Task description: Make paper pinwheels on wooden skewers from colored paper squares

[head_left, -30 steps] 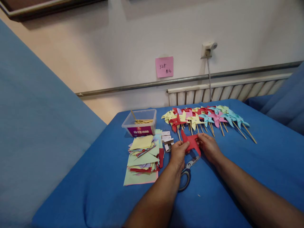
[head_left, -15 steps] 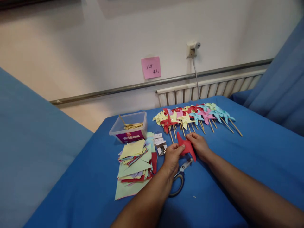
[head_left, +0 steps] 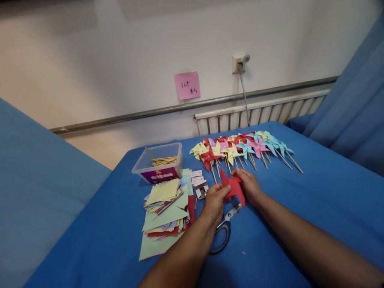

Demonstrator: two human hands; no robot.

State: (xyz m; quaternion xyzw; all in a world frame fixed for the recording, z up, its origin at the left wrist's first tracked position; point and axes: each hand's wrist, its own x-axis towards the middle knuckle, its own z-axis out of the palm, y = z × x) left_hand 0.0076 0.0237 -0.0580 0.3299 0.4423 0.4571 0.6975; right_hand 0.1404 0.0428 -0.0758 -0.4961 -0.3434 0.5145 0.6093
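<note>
I pinch the red paper pinwheel [head_left: 232, 186] between my left hand [head_left: 213, 203] and right hand [head_left: 250, 186], above the scissors [head_left: 223, 230] mid-table, and judge that uneven finger pressure could crease or tear its folded vanes.

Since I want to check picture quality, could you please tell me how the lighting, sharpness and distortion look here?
Head view: soft, even light with no harsh glare; the red paper between the left hand and right hand is fairly sharp; the wall rail bows from wide-angle distortion; the note is readable but slightly soft.
</note>
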